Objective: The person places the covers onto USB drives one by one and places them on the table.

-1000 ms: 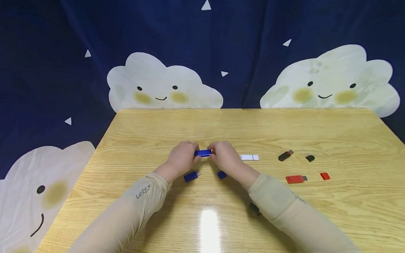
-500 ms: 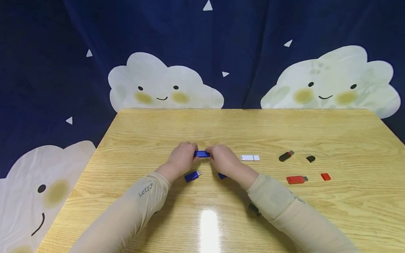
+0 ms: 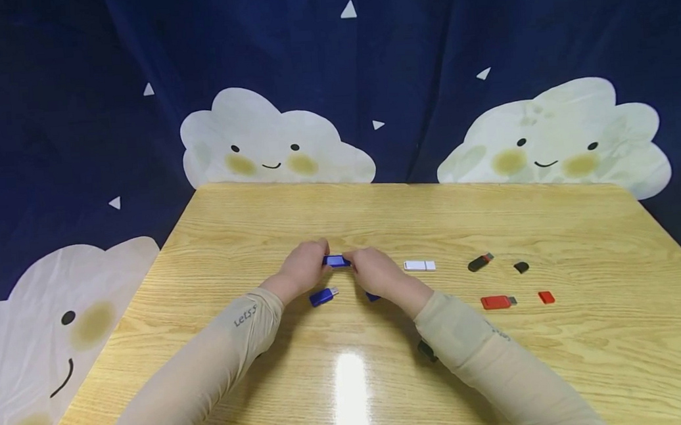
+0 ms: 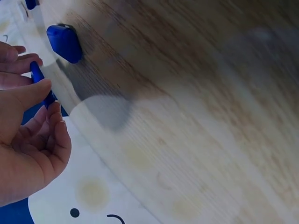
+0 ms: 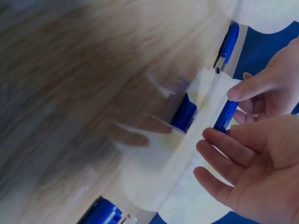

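Navy curtain (image 3: 305,44) with smiling clouds (image 3: 276,135) behind, pale wood worktop (image 3: 388,216) in front, person working mid-frame. Blue stick (image 3: 336,261) sits dead centre, strung between the two hands, long axis running left to right across the frame, about level. Neither hand is nearer: one at each end, both touching.

Left hand (image 3: 304,266) pinches the left end, thumb against fingers, remaining fingers curled in. Right hand (image 3: 377,270) pinches the right end with its fingertips; its other fingers fan loosely, off the stick. Can't tell what the fingertips cover at the ends.

Just below the held stick, on the worktop: loose blue drive (image 3: 323,297), nearer the left hand, bare plug pointing right toward a blue cap (image 3: 373,296) half hidden under the right wrist. Right of centre: white stick (image 3: 419,265), black-and-red drive (image 3: 480,262) with black cap (image 3: 521,267) beside it, red drive (image 3: 498,302), red cap (image 3: 546,297). Dark piece (image 3: 427,350) by the right sleeve, lower down, mostly covered.
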Available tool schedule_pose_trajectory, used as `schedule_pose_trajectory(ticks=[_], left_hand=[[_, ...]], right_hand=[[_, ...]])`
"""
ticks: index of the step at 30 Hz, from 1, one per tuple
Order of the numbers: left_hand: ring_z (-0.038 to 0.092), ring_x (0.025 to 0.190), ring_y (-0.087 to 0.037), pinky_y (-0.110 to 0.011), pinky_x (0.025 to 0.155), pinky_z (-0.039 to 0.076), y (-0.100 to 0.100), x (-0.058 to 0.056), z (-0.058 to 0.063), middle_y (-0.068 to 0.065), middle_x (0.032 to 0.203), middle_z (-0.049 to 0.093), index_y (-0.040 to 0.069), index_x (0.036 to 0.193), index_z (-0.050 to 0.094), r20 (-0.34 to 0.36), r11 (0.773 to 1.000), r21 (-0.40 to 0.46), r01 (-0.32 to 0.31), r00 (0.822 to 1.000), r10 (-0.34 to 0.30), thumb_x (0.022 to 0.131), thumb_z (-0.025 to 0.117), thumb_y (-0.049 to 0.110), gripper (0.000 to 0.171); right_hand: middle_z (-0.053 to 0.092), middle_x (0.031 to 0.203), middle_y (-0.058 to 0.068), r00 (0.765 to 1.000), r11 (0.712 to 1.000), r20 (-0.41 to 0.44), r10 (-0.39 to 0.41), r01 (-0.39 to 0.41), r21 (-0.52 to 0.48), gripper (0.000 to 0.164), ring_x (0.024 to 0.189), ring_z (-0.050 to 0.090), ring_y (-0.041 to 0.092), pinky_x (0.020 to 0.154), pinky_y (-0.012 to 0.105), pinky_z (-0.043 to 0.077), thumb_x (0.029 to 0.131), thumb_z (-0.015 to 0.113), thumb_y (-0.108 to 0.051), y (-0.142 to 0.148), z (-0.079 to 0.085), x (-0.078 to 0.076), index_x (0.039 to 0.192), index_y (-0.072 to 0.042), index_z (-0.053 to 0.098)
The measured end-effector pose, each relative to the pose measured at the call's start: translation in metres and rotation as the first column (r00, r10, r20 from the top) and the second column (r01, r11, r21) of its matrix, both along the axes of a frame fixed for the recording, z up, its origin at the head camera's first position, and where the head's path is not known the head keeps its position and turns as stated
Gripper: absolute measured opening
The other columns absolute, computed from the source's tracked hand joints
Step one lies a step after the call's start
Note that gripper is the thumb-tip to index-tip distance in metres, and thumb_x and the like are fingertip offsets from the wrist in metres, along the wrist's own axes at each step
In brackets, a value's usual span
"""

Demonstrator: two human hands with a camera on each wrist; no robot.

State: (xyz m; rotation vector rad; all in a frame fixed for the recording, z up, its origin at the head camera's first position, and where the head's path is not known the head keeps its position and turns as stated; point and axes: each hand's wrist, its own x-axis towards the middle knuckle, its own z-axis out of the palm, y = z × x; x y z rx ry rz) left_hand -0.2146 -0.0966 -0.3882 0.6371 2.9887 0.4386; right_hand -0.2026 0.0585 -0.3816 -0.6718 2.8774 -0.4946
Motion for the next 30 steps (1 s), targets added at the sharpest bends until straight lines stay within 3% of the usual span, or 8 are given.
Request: schedule_pose_trajectory(ticks=[4,8,13,22,30], left_hand=[[0.063,0.084,-0.026,-0.036,0.077,0.051,-0.001,-0.002,-0.001,-0.013,0.088,0.065,0.000,0.094,0.056,0.003,1.000,0.000,0.008,1.000,-0.008,0.085,0.066,0.010,0.017],[0.062,0.082,-0.025,-0.036,0.076,0.051,-0.001,-0.003,-0.004,-0.013,0.086,0.065,0.001,0.093,0.056,0.011,1.000,-0.005,0.014,1.000,-0.014,0.086,0.066,0.010,0.016],[0.062,0.080,-0.025,-0.036,0.074,0.050,-0.002,-0.004,-0.007,-0.013,0.085,0.064,0.000,0.094,0.055,0.026,1.000,-0.002,0.012,1.000,-0.012,0.086,0.066,0.010,0.016],[0.060,0.076,-0.023,-0.035,0.072,0.050,-0.003,-0.006,-0.014,-0.012,0.083,0.063,0.000,0.093,0.054,0.052,1.000,0.020,-0.004,0.999,0.003,0.085,0.066,0.010,0.018],[0.059,0.076,-0.023,-0.035,0.072,0.050,-0.003,-0.008,-0.018,-0.011,0.082,0.063,0.001,0.092,0.055,0.076,0.999,0.029,-0.022,0.997,0.020,0.086,0.065,0.011,0.015]], right_hand=[[0.063,0.073,0.009,0.999,1.000,-0.041,0.020,-0.020,0.011,0.024,0.069,0.055,0.021,0.066,0.037,0.048,0.086,0.054,0.003,0.000,-0.001,-0.001,0.105,-0.004,0.065],[0.067,0.082,0.013,0.997,0.998,-0.069,0.037,-0.034,0.046,0.019,0.077,0.061,0.027,0.069,0.041,0.049,0.086,0.054,0.002,-0.001,-0.003,0.000,0.101,-0.005,0.065],[0.068,0.094,0.016,0.995,0.990,-0.078,0.060,-0.050,0.129,0.026,0.089,0.062,0.031,0.077,0.046,0.050,0.090,0.051,0.000,-0.001,-0.007,0.001,0.112,-0.007,0.063],[0.067,0.097,0.019,0.985,0.976,-0.128,0.113,-0.086,0.202,0.031,0.089,0.063,0.033,0.076,0.046,0.051,0.093,0.048,-0.004,0.000,-0.014,0.003,0.123,-0.007,0.059],[0.062,0.123,0.010,0.989,0.963,-0.099,0.111,-0.082,0.257,0.035,0.111,0.057,0.033,0.090,0.045,0.048,0.096,0.045,-0.006,-0.002,-0.015,0.003,0.130,-0.008,0.055]])
